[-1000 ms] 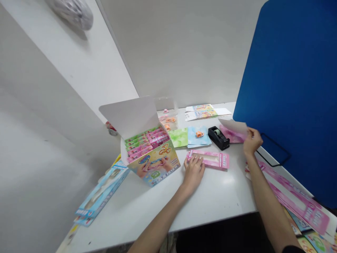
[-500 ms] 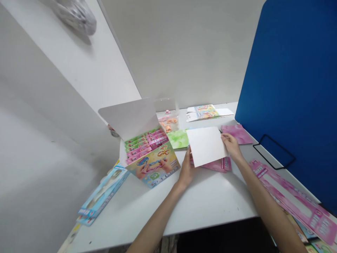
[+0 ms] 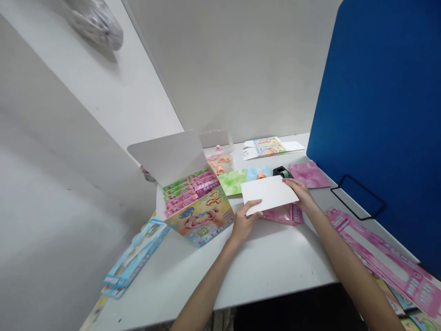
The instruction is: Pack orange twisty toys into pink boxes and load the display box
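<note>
Between my two hands is a white card (image 3: 270, 194), its blank side up, tilted above the table. My left hand (image 3: 243, 223) grips its lower left corner, thumb and fingers on either side of the edge. At the card's upper right corner, my right hand (image 3: 299, 191) pinches the edge. Beneath the card lies a pink printed package (image 3: 287, 215), partly covered. To the left stands an open display box (image 3: 203, 218) with its white lid raised, holding rows of green and pink packets (image 3: 186, 191).
Behind the card are a black tape dispenser (image 3: 282, 172), green and blue printed sheets (image 3: 234, 182) and a clear tub (image 3: 220, 158) of small orange pieces. Blue packaging (image 3: 134, 259) lies left, pink packaging (image 3: 382, 259) right. A blue panel (image 3: 375, 115) borders the right side.
The card has tipped flatter and lowered, uncovering the tape dispenser and blue sheet behind it. My left fingers now show over its front edge; my right hand has moved slightly left and down.
</note>
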A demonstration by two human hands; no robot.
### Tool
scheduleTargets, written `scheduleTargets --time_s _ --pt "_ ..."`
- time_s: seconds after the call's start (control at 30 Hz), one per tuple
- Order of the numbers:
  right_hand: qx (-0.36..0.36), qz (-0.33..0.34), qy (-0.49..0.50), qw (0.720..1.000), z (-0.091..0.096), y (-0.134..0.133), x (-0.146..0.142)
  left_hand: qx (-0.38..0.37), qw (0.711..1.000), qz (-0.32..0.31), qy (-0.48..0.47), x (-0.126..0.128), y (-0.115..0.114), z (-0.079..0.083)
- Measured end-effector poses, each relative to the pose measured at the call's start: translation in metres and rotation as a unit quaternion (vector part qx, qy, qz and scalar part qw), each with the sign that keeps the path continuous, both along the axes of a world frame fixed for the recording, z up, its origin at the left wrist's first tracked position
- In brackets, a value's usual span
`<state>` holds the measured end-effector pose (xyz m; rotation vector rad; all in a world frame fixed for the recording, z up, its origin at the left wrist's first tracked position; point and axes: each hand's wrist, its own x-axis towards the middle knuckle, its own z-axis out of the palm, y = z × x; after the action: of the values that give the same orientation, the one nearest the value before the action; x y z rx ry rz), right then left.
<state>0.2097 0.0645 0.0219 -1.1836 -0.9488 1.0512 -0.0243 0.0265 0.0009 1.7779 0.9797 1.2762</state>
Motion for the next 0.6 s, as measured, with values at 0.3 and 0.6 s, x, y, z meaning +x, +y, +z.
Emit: scheduleTargets --time_s 0.3,0.6 --pt "0.082 0.357 0.031 0.930 0.004 -0.016 0.008 -0.011 0.987 0.103 -0.120 -0.003 0.006 0.010" --pt "0.126 0.255 0.026 0.958 0.000 -0.013 -0.009 -0.014 0.990 0.078 -0.116 0.000 -0.002 0.015"
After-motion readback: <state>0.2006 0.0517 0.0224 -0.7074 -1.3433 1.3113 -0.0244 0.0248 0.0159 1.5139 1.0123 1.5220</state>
